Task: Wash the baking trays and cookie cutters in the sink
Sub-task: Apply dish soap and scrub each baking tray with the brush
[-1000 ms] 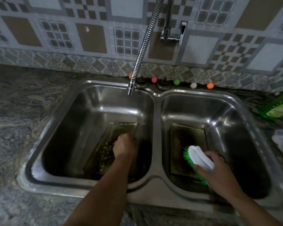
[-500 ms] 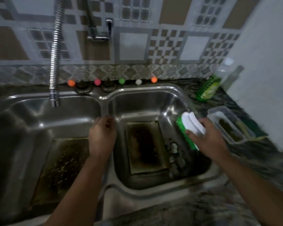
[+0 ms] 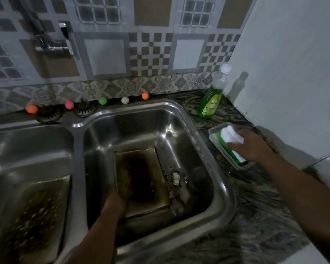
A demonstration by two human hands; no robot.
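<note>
Green soap bottle (image 3: 210, 100) beside sink (image 3: 202, 134)

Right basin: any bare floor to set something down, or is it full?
Right basin: bare at the back, beyond the tray. Cutters crowd the tray's right side; left hand is on its near corner. Counter bare in front of the soap dish.
</note>
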